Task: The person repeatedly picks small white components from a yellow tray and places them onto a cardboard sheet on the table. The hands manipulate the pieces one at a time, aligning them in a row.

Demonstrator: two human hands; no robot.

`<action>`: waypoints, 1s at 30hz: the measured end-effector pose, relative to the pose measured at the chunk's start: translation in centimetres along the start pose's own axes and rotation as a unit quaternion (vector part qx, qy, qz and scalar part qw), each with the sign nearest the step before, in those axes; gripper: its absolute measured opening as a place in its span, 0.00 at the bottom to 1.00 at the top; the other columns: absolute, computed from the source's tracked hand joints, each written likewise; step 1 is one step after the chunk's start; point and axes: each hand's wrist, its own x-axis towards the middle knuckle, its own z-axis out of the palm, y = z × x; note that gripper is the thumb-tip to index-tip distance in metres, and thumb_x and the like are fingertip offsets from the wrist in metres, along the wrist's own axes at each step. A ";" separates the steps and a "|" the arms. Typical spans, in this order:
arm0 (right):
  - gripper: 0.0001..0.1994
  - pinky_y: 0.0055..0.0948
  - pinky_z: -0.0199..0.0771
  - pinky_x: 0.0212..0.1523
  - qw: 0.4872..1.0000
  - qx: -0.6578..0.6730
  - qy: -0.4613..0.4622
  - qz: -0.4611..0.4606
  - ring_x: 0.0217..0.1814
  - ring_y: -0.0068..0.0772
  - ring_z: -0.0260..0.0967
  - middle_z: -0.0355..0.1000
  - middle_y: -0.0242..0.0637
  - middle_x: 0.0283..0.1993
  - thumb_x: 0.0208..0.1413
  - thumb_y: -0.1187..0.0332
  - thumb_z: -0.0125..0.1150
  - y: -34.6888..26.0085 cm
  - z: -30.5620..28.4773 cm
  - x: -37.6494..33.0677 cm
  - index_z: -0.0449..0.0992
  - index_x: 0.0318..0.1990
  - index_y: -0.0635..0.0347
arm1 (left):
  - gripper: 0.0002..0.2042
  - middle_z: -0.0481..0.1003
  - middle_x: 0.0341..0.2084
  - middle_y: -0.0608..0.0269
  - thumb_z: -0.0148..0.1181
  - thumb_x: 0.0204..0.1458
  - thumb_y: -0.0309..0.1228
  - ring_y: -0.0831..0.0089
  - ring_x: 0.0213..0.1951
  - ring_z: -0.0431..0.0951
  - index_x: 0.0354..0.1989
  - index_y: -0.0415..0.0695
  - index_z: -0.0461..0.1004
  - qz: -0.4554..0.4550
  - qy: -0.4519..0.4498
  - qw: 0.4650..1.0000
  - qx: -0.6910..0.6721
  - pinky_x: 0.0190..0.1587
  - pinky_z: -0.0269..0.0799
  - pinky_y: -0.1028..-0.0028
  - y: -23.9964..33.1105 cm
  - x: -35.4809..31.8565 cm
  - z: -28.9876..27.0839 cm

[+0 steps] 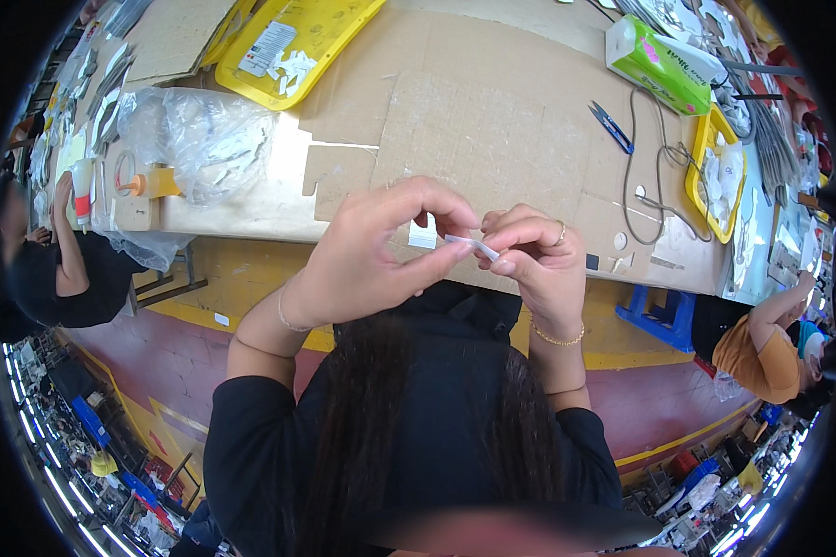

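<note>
Between both hands, above the near edge of the cardboard-covered table, is a small white strip (472,244), folded or bent in the middle. My left hand (390,243) pinches its left end between thumb and forefinger. At the other end, my right hand (536,258) grips the strip with thumb and fingertips. What the strip is made of is too small to make out. Just behind my left fingers, a small white rectangular piece (422,234) lies at the table's edge, partly hidden by the hand.
A yellow tray (348,23) with white pieces stands far left, near a clear plastic bag (204,139) and an orange bottle (154,183). To the right are blue-handled snips (613,128), a cord (630,172), a green tissue pack (655,65) and another yellow tray (697,186). People work at both sides.
</note>
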 end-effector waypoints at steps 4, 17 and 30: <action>0.08 0.21 0.69 0.36 0.998 -0.047 -0.004 -0.033 0.34 0.25 0.71 0.75 0.36 0.31 0.42 0.78 0.70 -0.9 0.5 -0.1 0.80 0.33 0.65 | 0.11 0.76 0.29 0.60 0.64 0.44 0.17 0.71 0.34 0.76 0.36 0.40 0.73 0.054 -0.008 0.998 0.028 0.37 0.70 0.74 0.6 0.0 0.0; 0.11 0.37 0.62 0.50 0.959 -0.229 -0.012 -0.165 0.30 0.23 0.71 0.76 0.30 0.28 0.39 0.72 0.75 -2.3 1.5 -0.4 0.78 0.30 0.57 | 0.14 0.77 0.28 0.66 0.66 0.40 0.17 0.70 0.32 0.76 0.36 0.45 0.75 0.125 -0.012 0.990 0.065 0.38 0.67 0.72 1.7 -0.6 -0.4; 0.12 0.36 0.61 0.51 0.944 -0.274 -0.018 -0.181 0.28 0.20 0.71 0.76 0.27 0.28 0.39 0.70 0.75 -2.7 1.7 -0.5 0.77 0.30 0.55 | 0.14 0.74 0.28 0.72 0.68 0.40 0.20 0.73 0.34 0.74 0.37 0.49 0.78 0.154 -0.022 0.980 0.124 0.37 0.64 0.73 1.6 -0.9 -0.5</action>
